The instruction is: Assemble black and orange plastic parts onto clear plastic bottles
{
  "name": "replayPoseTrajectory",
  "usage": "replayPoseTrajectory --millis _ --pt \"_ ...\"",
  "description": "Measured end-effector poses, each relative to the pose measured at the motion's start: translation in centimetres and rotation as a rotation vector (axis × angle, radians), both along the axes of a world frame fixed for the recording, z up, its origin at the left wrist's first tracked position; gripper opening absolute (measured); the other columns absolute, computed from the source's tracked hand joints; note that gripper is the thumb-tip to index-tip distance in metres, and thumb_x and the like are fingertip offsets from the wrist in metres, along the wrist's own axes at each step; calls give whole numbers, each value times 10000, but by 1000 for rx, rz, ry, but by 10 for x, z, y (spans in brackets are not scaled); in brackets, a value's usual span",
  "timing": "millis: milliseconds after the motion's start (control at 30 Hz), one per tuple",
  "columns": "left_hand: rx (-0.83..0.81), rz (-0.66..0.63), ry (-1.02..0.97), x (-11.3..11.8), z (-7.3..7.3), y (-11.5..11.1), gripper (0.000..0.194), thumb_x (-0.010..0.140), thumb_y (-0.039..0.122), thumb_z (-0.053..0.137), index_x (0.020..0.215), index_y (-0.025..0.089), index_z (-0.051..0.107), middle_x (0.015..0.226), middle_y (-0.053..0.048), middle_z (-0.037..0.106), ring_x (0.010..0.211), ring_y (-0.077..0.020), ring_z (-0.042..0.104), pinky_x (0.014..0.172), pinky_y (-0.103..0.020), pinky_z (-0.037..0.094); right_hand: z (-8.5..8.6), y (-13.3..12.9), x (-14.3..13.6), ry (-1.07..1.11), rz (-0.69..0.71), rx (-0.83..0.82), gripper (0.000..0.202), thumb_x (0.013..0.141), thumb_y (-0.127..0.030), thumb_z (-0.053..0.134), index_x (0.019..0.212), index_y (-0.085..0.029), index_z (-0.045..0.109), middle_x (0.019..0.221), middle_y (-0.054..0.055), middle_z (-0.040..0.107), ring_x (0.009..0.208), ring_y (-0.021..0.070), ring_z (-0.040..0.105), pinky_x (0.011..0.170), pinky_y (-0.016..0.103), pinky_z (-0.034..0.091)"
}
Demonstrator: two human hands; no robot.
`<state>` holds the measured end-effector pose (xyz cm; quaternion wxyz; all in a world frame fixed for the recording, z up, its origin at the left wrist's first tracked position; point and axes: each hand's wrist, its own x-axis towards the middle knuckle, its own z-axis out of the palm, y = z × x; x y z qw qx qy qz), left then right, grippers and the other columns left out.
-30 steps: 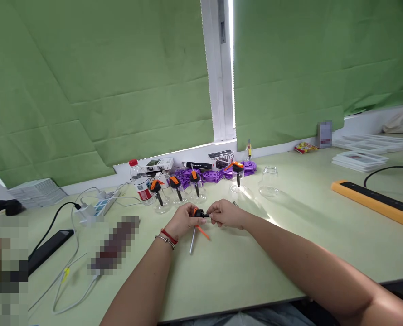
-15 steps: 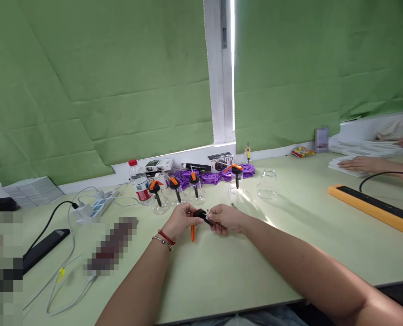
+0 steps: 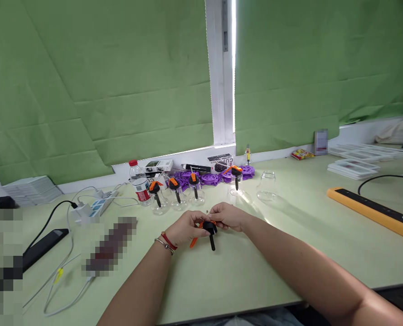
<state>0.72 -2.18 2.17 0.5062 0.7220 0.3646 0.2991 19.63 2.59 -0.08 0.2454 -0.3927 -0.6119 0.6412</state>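
My left hand [image 3: 186, 227] is closed around a black and orange jar lid [image 3: 208, 226] just above the table. The lid's black stem points down towards me, and an orange lever sticks out below my left fingers. My right hand [image 3: 229, 217] pinches at the far side of the lid, its fingertips close to the orange part; what lies between them is too small to make out. Beyond my hands stand several glass jars [image 3: 159, 207] fitted with the same kind of lid. A lidless glass jar [image 3: 266, 186] stands upside down to their right.
Purple plastic parts [image 3: 211, 179] lie behind the jars beside a bottle [image 3: 140, 185]. At left are a power strip [image 3: 102, 207], cables and a phone [image 3: 48, 246]. An orange and black bar [image 3: 367, 210] lies at right, near white trays [image 3: 352, 168] and a co-worker's hand.
The lid has turned, so its stem now points down instead of towards my right hand. My right fingers have moved from the stem to the top side. The co-worker's hand has drawn back from the trays.
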Motion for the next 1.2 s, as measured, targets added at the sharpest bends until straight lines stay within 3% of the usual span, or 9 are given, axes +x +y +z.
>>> replayPoseTrajectory --millis 133,200,267,433,567,833,1000,1100,1200 --pt "29 -61 69 -6 6 -2 299 616 279 753 888 169 696 991 -68 627 852 -171 596 798 -293 470 -1 4 -4 108 -241 8 221 734 -322 609 648 -164 479 516 -47 484 376 39 353 362 178 251" --pt "-24 -49 63 -14 9 0 307 624 292 743 897 160 691 953 -74 643 825 -171 602 776 -295 480 -3 7 -4 157 -398 149 177 774 -319 549 709 -170 479 588 -28 530 413 54 409 403 191 320" --pt "-67 79 46 -23 9 5 313 668 327 699 925 150 675 895 -76 660 766 -161 604 708 -282 492 -5 8 -4 70 -416 390 136 806 -306 506 790 -172 518 672 1 590 497 85 499 487 214 393" --pt "-217 557 -7 -35 1 21 195 717 297 619 811 127 620 704 -51 641 580 -133 577 467 -209 423 -12 -2 -17 -623 16 1097 161 831 -140 455 844 -170 612 845 71 652 790 181 597 711 275 415" --pt "-337 676 -77 -31 -4 26 78 748 207 562 742 132 543 602 -46 600 496 -149 584 399 -211 382 -10 -11 -29 -957 215 1265 224 792 -36 439 889 -141 612 905 104 624 805 210 585 677 285 407" --pt "-499 687 -172 -29 -1 23 153 799 175 514 933 107 547 785 -127 666 595 -223 666 422 -268 474 -10 -9 -23 -811 162 1138 288 793 -64 446 1007 -139 624 1006 114 602 874 214 577 745 299 411" --pt "-568 562 -286 -24 1 19 197 809 148 498 967 73 588 778 -145 682 676 -225 680 513 -276 519 -12 -17 -32 -321 -62 739 325 883 -329 438 1114 -154 585 928 81 639 821 183 587 737 295 434" --pt "-558 446 -300 -17 -2 18 208 787 165 537 965 89 614 825 -137 690 694 -227 676 515 -279 519 -14 -19 -37 2 -56 477 348 840 -384 502 1095 -163 585 880 49 643 760 159 591 688 277 448" --pt "-522 452 -334 -14 -6 20 197 754 159 582 937 100 627 849 -123 692 696 -211 666 540 -291 527 -14 -16 -36 115 -143 338 284 746 -357 619 951 -161 617 752 11 616 661 129 558 616 249 431"
